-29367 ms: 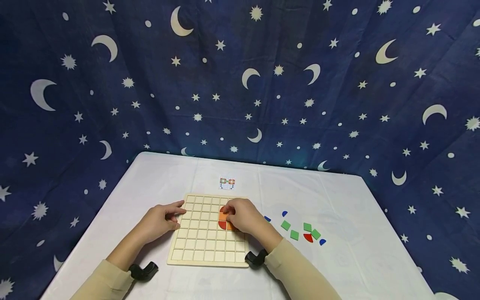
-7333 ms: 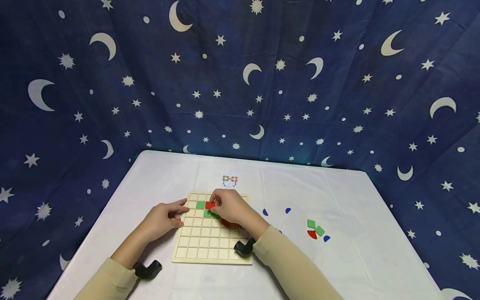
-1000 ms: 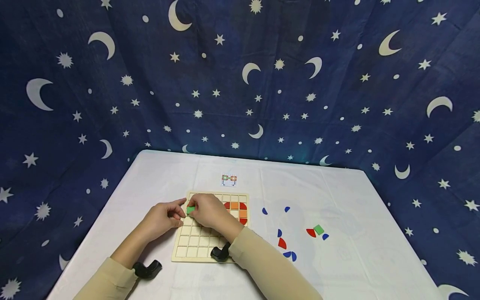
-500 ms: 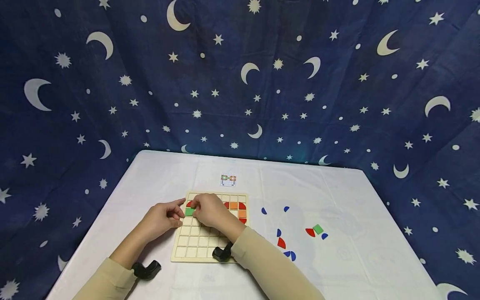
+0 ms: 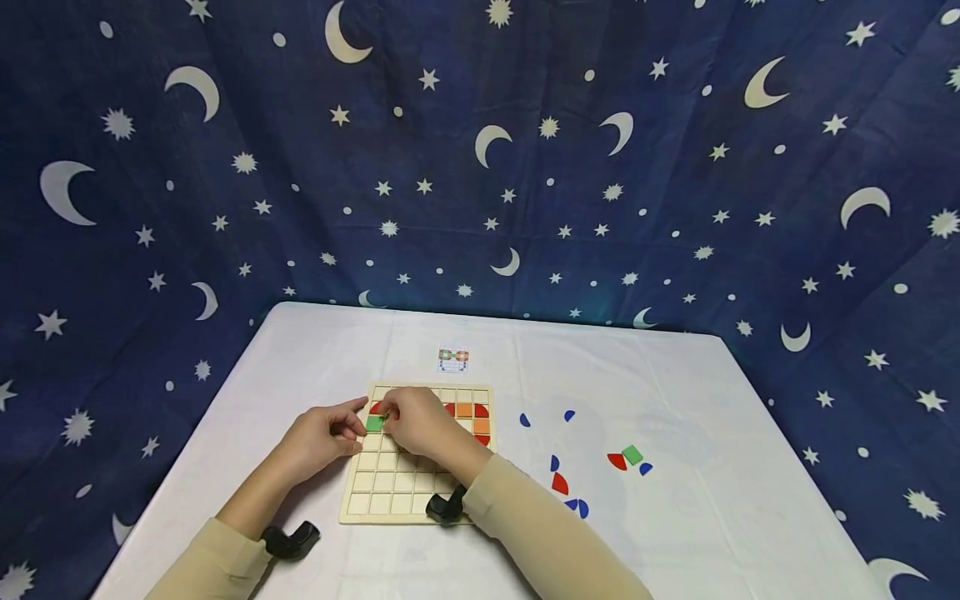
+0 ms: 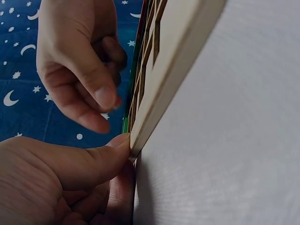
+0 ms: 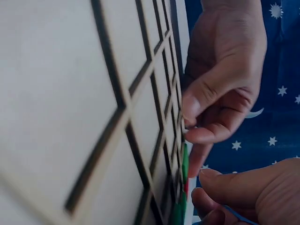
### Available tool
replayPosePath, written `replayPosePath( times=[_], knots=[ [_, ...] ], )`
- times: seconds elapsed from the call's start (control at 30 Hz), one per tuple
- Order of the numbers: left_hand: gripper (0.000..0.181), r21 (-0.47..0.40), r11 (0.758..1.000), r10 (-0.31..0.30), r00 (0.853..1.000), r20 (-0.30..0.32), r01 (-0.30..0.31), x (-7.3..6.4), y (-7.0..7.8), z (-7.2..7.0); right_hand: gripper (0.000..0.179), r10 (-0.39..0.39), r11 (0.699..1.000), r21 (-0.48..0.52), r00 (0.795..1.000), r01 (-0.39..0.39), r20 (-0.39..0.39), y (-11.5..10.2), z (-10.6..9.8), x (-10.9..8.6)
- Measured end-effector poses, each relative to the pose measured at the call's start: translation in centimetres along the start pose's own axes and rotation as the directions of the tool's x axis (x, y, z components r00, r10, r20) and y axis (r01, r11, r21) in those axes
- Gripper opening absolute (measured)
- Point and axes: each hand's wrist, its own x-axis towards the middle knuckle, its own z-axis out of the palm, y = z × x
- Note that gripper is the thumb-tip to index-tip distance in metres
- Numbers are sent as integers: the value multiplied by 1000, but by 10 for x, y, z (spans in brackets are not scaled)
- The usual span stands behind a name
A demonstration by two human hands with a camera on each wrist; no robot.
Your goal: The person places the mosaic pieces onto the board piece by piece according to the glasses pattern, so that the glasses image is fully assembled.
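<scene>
My left hand [image 5: 315,440] holds the left edge of a pale wooden grid board [image 5: 382,482]; in the left wrist view its thumb [image 6: 101,161] lies on the rim, a finger below. A green square tile [image 5: 374,424] sits in a left-column cell, under a red quarter-circle piece [image 5: 376,408]. My right hand [image 5: 420,423] hovers over the board, fingertips beside that tile. Nothing shows between its thumb and fingers in the left wrist view. It hides the board's upper middle. Red pieces and orange tiles [image 5: 481,426] fill cells at the upper right.
A small printed pattern card [image 5: 453,359] lies behind the board. Right of it on the white table [image 5: 720,517] are several blue half-circles [image 5: 582,508], a loose green tile [image 5: 632,455] and two red quarter-circles [image 5: 560,483]. A starry curtain [image 5: 480,150] stands behind.
Since the earliest frame, green and red pieces have come from the table onto the board's left side. In the last second the green tile settled flat into its cell. My left hand stays put.
</scene>
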Motion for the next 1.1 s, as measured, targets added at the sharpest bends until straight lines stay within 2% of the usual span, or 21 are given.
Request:
replayPosePath(
  times=[0.33, 0.6, 0.8, 0.93, 1.1],
  knots=[
    [20, -3, 1000, -14, 1000, 4, 14, -1, 1, 2, 17, 16, 997, 79, 999, -14, -27, 21, -26, -33],
    [20, -15, 1000, -20, 1000, 3, 20, -2, 4, 1, 15, 69, 991, 115, 996, -62, -59, 50, -47, -73],
    [19, -6, 1000, -18, 1000, 2, 18, 1, 0, 2, 15, 116, 990, 93, 989, -108, -87, 77, -62, -108],
    [19, -7, 1000, -17, 1000, 6, 17, 1, 0, 2, 17, 176, 984, 60, 977, -169, -124, 96, -71, -131],
    [19, -19, 1000, -18, 1000, 5, 18, -1, 0, 1, 18, 278, 960, 56, 946, -273, -165, 121, -82, -159]
  ],
)
